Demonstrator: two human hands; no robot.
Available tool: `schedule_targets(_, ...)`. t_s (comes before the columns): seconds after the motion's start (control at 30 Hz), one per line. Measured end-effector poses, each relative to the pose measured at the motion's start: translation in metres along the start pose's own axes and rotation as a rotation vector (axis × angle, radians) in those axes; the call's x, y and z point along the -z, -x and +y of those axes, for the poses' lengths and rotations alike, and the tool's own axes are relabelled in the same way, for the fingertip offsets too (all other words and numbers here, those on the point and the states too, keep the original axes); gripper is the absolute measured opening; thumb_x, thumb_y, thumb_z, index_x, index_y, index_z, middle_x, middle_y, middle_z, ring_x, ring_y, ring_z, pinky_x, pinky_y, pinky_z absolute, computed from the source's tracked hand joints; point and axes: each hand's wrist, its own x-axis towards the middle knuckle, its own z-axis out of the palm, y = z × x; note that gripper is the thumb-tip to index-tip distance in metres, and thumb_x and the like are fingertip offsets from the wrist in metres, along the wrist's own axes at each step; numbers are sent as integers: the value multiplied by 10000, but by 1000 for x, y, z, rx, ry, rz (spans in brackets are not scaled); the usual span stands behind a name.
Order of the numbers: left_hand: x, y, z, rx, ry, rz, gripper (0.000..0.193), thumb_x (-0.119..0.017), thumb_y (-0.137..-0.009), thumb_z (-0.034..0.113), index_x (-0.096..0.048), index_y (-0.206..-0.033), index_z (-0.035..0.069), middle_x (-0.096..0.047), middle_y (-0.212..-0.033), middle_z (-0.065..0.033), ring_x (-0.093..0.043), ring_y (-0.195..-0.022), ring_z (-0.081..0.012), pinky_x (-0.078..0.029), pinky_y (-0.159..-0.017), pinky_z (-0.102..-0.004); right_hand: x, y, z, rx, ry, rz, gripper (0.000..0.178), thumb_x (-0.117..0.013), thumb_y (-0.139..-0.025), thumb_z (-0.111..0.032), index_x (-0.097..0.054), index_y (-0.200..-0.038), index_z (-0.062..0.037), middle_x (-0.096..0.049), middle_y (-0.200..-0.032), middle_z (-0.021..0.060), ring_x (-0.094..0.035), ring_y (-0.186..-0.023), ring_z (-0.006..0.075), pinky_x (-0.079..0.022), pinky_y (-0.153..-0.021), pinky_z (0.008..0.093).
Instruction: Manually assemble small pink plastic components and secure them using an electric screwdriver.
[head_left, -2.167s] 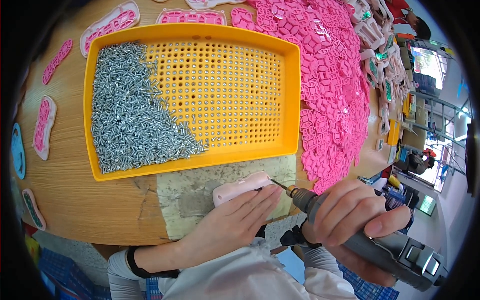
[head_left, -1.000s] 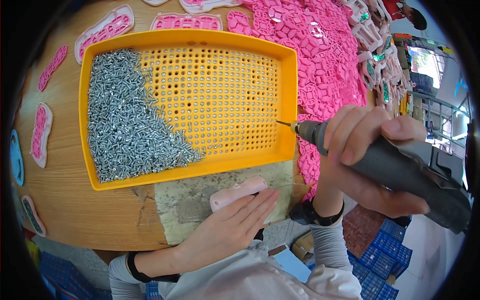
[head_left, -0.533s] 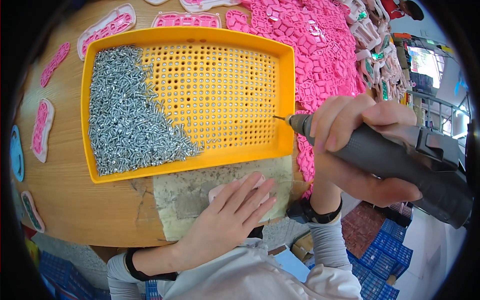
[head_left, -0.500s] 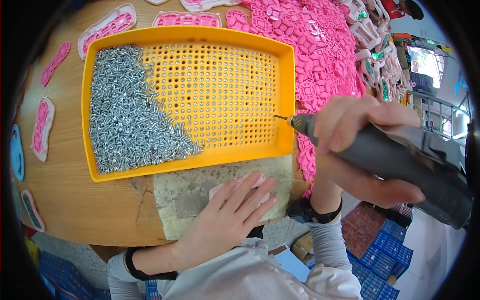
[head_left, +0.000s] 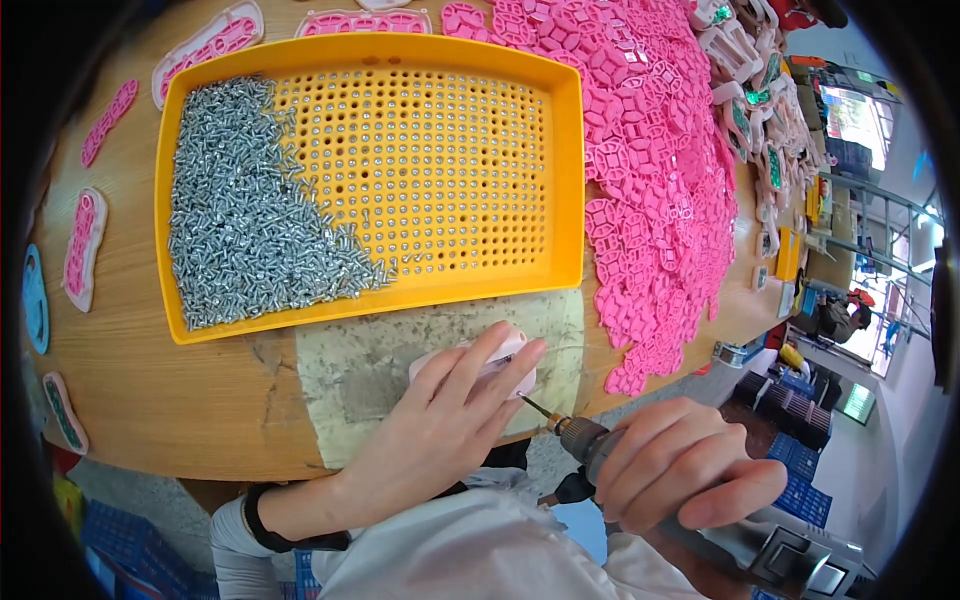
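Observation:
My left hand (head_left: 420,435) lies over a pale pink plastic casing (head_left: 526,382), its spread fingers holding the piece down on a worn, stained mat (head_left: 340,400). Most of the casing is hidden beneath those fingers. My right hand (head_left: 690,465) is wrapped round a dark electric screwdriver (head_left: 585,440). The driver's thin bit points up and left, with its tip at the casing's near right edge; whether it touches, I cannot tell. Beyond the mat stands a yellow tray (head_left: 570,180) with many small silver screws (head_left: 240,220) heaped on its left; more sit upright in its rows of holes.
A large heap of pink plastic parts (head_left: 650,200) spreads right of the tray. Pale casings with green pieces (head_left: 755,97) pile up behind it. Several pink-and-white parts (head_left: 85,250) lie along the table's left side. Blue crates (head_left: 800,490) stand on the floor at right.
My right hand has brought the screwdriver from the tray's right edge down toward me, to the casing. My left hand stays on the casing. The whole view has shifted slightly.

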Motion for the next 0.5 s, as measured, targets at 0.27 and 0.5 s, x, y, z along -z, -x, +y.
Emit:
schedule_targets(0.27, -1, 0, 1, 14, 11, 22, 268, -564, -796, 188, -646, -1034, 97, -433, -1402, -80, -394, -1279, -297, -381, -947, -389, -17, 3, 19, 72, 60, 40, 82, -551, -815, 36, -480, -831, 76, -523, -597, 149, -501, -438, 231, -426, -398, 328)
schedule_targets(0.5, -1, 1, 0, 12, 27, 21, 251, -557, -799, 188, -661, -1002, 81, -410, -1422, -78, -387, -1277, -321, -386, -946, -402, -8, 0, 30, 31, -67, -64, 63, -579, -753, 71, -517, -766, 72, -496, -582, 123, -452, -410, 200, -315, -361, 285)
